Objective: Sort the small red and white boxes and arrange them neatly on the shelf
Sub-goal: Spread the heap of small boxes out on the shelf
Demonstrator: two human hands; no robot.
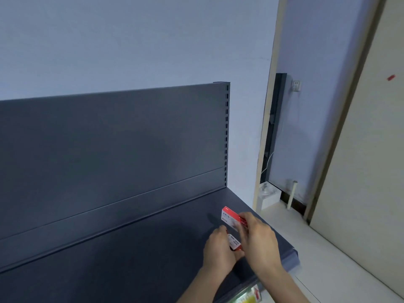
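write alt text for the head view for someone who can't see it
Two hands handle two small red and white boxes at the right end of a dark grey shelf: the right hand grips the farther box, the left hand the nearer box. A pale wall rises behind.

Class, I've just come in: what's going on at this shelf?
A person works bare-handed at the right end of a dark grey metal shelf. The right hand grips one small red and white cardboard box; the left hand holds a second red and white box just nearer the camera. Whether either box rests on the shelf is unclear.
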